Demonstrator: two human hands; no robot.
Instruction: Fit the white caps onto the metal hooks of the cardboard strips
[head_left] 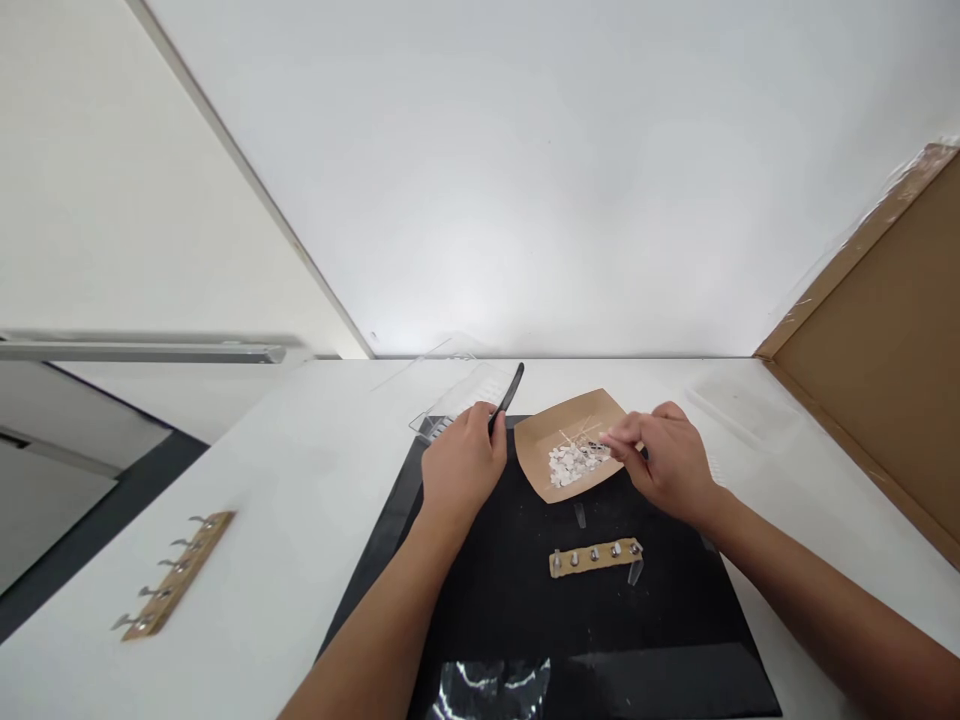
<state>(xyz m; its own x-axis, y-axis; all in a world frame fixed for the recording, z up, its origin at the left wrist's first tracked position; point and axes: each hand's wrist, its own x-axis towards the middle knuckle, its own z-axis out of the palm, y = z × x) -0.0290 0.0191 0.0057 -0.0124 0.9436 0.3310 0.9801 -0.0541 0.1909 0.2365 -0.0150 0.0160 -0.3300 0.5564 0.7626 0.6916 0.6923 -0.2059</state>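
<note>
Slim, slightly curved black tool [511, 388]

A big white wall [562, 180] stands behind the white counter [292, 520]. On the right is a brown cardboard piece [885, 350] — bits of shiny clear tape [889, 200] stick along its top edge. A flat, see-through plastic tray [739, 408] sits near it. Far left, a long grey bar [142, 352] runs sideways — below it, a dark band [112, 530] slants past the counter's edge.

A slanted black tool [512, 386] stands left of a brown tray [537, 436] holding white pieces [571, 465].
</note>
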